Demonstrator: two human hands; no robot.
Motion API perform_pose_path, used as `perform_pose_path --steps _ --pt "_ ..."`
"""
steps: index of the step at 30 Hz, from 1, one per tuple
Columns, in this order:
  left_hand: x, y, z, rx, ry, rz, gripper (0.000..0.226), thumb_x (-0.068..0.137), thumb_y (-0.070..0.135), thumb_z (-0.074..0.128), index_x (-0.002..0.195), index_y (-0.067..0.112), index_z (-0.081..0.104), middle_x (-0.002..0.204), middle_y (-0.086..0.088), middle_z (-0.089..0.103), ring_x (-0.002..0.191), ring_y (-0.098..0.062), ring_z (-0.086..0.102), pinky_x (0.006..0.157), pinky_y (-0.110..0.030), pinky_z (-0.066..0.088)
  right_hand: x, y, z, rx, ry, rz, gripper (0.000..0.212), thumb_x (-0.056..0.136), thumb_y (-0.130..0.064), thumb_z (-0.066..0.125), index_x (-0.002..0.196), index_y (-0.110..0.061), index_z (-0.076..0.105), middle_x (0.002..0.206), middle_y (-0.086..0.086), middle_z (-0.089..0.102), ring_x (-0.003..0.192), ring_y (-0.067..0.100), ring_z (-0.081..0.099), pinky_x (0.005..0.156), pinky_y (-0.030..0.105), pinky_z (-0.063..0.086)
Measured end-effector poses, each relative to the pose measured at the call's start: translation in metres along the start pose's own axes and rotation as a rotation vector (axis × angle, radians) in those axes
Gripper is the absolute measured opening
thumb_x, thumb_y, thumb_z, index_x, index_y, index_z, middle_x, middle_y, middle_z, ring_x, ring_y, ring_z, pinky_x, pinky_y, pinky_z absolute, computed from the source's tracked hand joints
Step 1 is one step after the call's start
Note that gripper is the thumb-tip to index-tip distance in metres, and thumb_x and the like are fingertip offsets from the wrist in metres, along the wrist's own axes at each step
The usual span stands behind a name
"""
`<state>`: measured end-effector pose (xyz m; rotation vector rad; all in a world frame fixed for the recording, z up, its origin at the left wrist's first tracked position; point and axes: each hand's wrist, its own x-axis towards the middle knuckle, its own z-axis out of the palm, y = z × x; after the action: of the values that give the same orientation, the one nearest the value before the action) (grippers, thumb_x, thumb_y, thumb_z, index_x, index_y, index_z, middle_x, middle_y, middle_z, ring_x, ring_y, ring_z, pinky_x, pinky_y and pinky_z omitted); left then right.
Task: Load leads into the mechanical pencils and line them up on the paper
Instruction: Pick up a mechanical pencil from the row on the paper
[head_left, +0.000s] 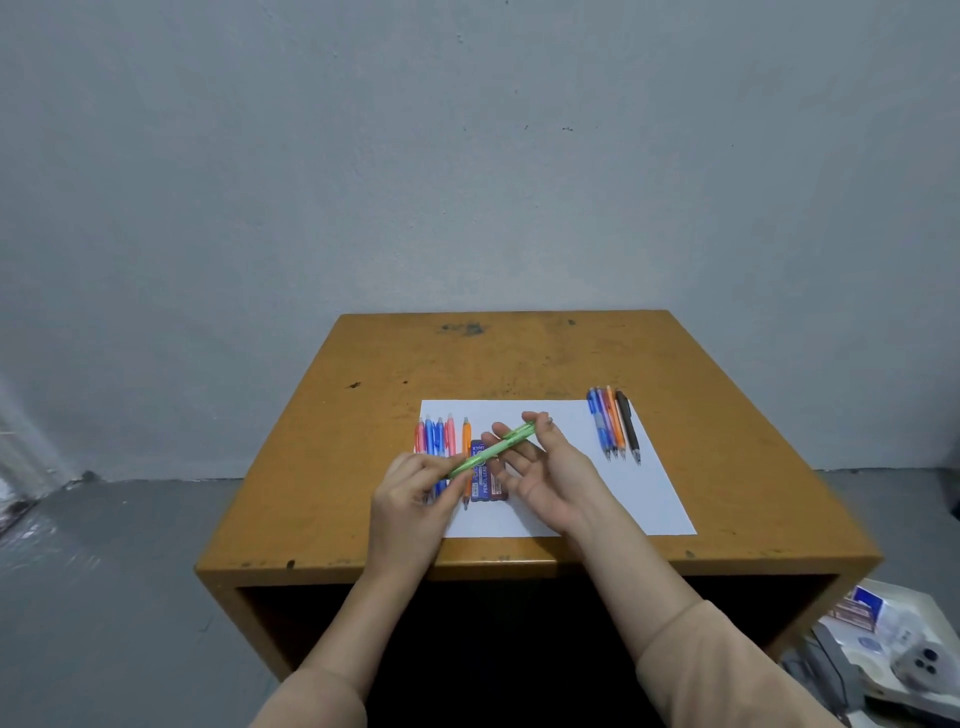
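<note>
Green mechanical pencil | pinched at both ends by left hand and right hand | one row lined on paper (loaded, presumably) | another group left.

Only one thing here carries print that can be read — the dark blue lead box lying on the white paper, partly behind the hands. Along its length, in white capitals, it says "PENCIL LEAD". A smaller line at its top end is too blurred to make out. The packets on the floor at right show print too — illegible.
</note>
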<state>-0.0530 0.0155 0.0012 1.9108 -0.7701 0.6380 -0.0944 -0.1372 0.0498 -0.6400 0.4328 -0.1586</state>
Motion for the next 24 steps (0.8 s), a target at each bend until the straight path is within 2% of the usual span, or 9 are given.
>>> perform_pose_path --steps 2,3,5,8,9,11,14,17,24 --pt "0.005 0.009 0.000 -0.030 -0.015 -0.039 0.026 0.071 0.012 0.080 0.096 0.011 0.075 0.083 0.016 0.062 0.083 -0.002 0.054 0.068 -0.005 0.043 0.002 -0.003 0.000 0.111 -0.017 -0.009 0.024 0.102 -0.032 0.038 0.097 -0.013 0.051 0.088 0.015 0.062 0.085 0.029 0.065 0.082 0.042 0.051" --pt "0.007 0.015 0.001 -0.058 -0.033 -0.121 0.026 0.072 0.013 0.080 0.097 0.013 0.075 0.083 0.017 0.062 0.084 -0.003 0.056 0.067 -0.006 0.044 0.003 -0.005 0.001 0.190 -0.026 -0.012 0.025 0.102 -0.033 0.038 0.094 -0.012 0.050 0.080 0.014 0.057 0.077 0.026 0.060 0.081 0.041 0.050" --pt "0.011 0.027 0.002 -0.153 -0.110 -0.373 0.025 0.075 0.017 0.078 0.100 0.016 0.075 0.086 0.015 0.064 0.086 -0.006 0.059 0.066 -0.012 0.047 0.006 -0.011 0.002 0.324 -0.036 -0.020 0.032 0.102 -0.037 0.037 0.089 -0.010 0.047 0.066 0.009 0.045 0.061 0.020 0.044 0.074 0.036 0.046" --pt "0.012 0.040 0.006 -0.371 -0.196 -0.689 0.017 0.080 0.024 0.073 0.096 0.019 0.075 0.088 0.009 0.070 0.087 -0.008 0.061 0.062 -0.018 0.050 0.011 -0.021 0.003 0.350 -0.024 -0.050 0.042 0.100 -0.047 0.032 0.079 -0.012 0.042 0.057 0.003 0.034 0.052 0.015 0.027 0.059 0.028 0.031" --pt "0.012 0.043 0.006 -0.454 -0.199 -0.768 0.012 0.083 0.024 0.070 0.091 0.017 0.075 0.084 0.008 0.072 0.084 -0.005 0.062 0.062 -0.016 0.049 0.013 -0.024 0.002 0.345 -0.024 -0.058 0.043 0.100 -0.047 0.031 0.076 -0.013 0.040 0.056 0.002 0.031 0.051 0.015 0.025 0.056 0.027 0.028" --pt "0.012 0.044 0.008 -0.617 -0.199 -0.878 0.023 0.090 0.024 0.061 0.086 0.006 0.075 0.078 -0.002 0.074 0.073 -0.004 0.066 0.064 -0.016 0.049 0.016 -0.029 0.000 0.335 -0.040 -0.070 0.044 0.100 -0.045 0.030 0.070 -0.015 0.037 0.055 0.001 0.028 0.047 0.014 0.024 0.052 0.027 0.025" --pt "0.009 0.044 0.009 -0.884 -0.179 -0.992 0.034 0.097 0.022 0.050 0.094 -0.006 0.070 0.085 -0.017 0.073 0.076 -0.020 0.070 0.065 -0.021 0.051 0.017 -0.032 -0.004 0.342 -0.061 -0.094 0.043 0.099 -0.040 0.030 0.064 -0.015 0.034 0.051 0.000 0.026 0.042 0.014 0.024 0.051 0.027 0.023" --pt "0.008 0.042 0.005 -1.092 -0.184 -1.092 0.042 0.098 0.029 0.043 0.094 -0.004 0.069 0.093 -0.022 0.071 0.081 -0.025 0.070 0.068 -0.023 0.054 0.015 -0.033 -0.006 0.358 -0.095 -0.120 0.042 0.098 -0.038 0.031 0.063 -0.014 0.033 0.052 0.001 0.027 0.043 0.016 0.026 0.052 0.028 0.025" --pt "0.006 0.036 0.001 -1.194 -0.252 -1.133 0.057 0.098 0.041 0.036 0.098 -0.005 0.069 0.100 -0.024 0.070 0.082 -0.025 0.070 0.073 -0.027 0.053 0.018 -0.028 -0.014 0.343 -0.117 -0.138 0.037 0.094 -0.032 0.031 0.062 -0.014 0.033 0.051 0.003 0.028 0.043 0.016 0.028 0.054 0.030 0.027"
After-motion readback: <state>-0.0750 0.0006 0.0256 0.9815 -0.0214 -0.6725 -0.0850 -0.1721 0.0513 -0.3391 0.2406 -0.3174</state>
